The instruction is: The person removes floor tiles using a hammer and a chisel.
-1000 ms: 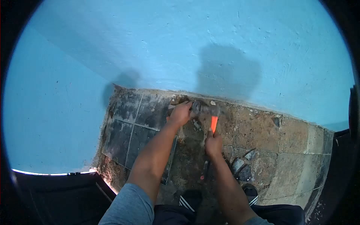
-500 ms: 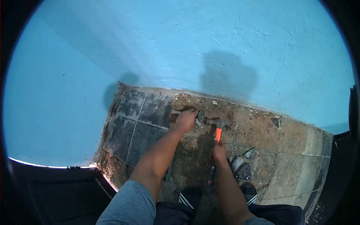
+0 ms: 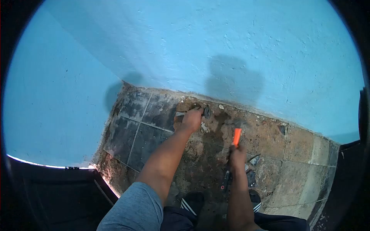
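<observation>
My left hand (image 3: pixel 192 119) is closed around a chisel (image 3: pixel 207 112) with a dark round end on its right. Its flat blade, left of my fist, meets the edge of a dark floor tile (image 3: pixel 156 112). My right hand (image 3: pixel 237 156) grips a claw hammer (image 3: pixel 237 136) by its orange and black handle. The hammer head is smeared by motion and stands apart from the chisel, to its right. Bare brown, rough floor (image 3: pixel 216 134) lies under both tools.
Broken tile pieces (image 3: pixel 251 178) and a dark tool with a red-ringed end (image 3: pixel 224 183) lie near my right forearm. A sandal (image 3: pixel 192 203) shows at the bottom. A light blue wall (image 3: pixel 185 50) borders the floor, and a dark door panel (image 3: pixel 54 196) stands at lower left.
The hammer and my right hand have swung to the right, away from the chisel's end. My left hand has stayed in nearly the same place with the chisel.
</observation>
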{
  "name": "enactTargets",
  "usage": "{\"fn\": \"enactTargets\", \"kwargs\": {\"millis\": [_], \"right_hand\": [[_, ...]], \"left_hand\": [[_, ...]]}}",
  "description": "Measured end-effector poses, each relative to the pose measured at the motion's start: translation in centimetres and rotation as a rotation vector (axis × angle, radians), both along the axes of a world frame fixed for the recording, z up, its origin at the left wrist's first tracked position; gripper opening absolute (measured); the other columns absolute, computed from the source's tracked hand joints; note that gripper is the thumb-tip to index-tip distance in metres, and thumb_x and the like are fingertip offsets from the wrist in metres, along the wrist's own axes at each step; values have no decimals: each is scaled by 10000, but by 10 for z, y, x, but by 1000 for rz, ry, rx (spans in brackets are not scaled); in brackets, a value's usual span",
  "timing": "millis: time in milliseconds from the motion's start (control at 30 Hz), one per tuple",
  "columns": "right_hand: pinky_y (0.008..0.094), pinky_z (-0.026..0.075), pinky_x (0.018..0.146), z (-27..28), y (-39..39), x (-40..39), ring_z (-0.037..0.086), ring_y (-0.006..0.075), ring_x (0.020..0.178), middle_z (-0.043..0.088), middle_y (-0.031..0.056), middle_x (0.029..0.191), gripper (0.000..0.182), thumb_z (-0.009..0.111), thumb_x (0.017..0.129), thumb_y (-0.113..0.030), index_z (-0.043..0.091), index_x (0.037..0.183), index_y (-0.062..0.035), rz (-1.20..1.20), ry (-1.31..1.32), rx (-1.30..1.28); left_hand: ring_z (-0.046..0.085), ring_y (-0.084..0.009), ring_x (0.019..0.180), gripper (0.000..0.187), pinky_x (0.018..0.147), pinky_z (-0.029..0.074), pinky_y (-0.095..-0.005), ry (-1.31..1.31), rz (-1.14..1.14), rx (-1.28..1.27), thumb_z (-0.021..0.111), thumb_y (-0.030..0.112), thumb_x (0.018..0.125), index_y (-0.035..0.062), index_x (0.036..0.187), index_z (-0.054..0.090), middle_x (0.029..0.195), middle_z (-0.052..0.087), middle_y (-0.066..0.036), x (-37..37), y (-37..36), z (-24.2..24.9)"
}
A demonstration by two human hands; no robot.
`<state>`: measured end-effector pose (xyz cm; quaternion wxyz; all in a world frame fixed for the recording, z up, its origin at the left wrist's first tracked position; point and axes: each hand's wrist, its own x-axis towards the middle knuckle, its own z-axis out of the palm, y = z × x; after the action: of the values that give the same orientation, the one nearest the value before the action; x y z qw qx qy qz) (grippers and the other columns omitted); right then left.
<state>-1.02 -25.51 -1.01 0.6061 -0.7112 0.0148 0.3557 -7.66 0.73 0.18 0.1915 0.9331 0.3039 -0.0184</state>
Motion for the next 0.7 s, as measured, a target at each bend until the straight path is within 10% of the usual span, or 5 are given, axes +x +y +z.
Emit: {"fn": "enactTargets", "kwargs": {"millis": [233, 367, 467, 533, 700], "right_hand": [[258, 413, 470, 123, 12, 59, 493, 85, 565, 525, 18, 770, 418, 506, 1058, -222, 424, 1424, -37, -525, -568, 217], [346, 500, 561, 87, 34, 47, 574, 178, 631, 583, 90, 817, 515, 501, 1051, -214, 360, 1512, -33, -687, -626, 274], [500, 474, 929, -4, 60, 1, 647, 424, 1053, 679, 260, 1101, 521, 549, 1016, -208, 422, 1474, 5, 125, -655, -376], [461, 476, 944, -26, 76, -21, 630, 403, 1143, 667, 240, 1201, 466, 538, 1021, -182, 470, 1443, 4, 314, -412, -146], [352, 483, 654, -105, 23, -59, 598, 197, 711, 635, 78, 853, 460, 531, 1033, -172, 460, 1454, -1, 120, -357, -66]], "left_hand": [[624, -407, 1097, 356, 941, 510, -520, 31, -12, 14, 561, -15, 876, 11, 1227, 614, 1142, 646, -244, 2, 11, -11], [629, -406, 1104, 396, 949, 513, -509, -23, 2, 48, 580, -10, 859, 11, 1254, 612, 1187, 652, -248, 3, 13, -19], [641, -404, 1085, 400, 947, 520, -490, -44, -8, 48, 607, 0, 846, 8, 1245, 618, 1157, 672, -238, 2, 18, -30], [651, -405, 1059, 375, 936, 526, -487, 181, -132, 15, 604, 15, 856, 7, 1230, 627, 1101, 687, -226, -20, 22, -15], [617, -380, 1142, 461, 1014, 504, -490, 407, -202, -33, 602, 46, 901, 8, 1357, 542, 1280, 618, -212, -36, 19, -28]]}}
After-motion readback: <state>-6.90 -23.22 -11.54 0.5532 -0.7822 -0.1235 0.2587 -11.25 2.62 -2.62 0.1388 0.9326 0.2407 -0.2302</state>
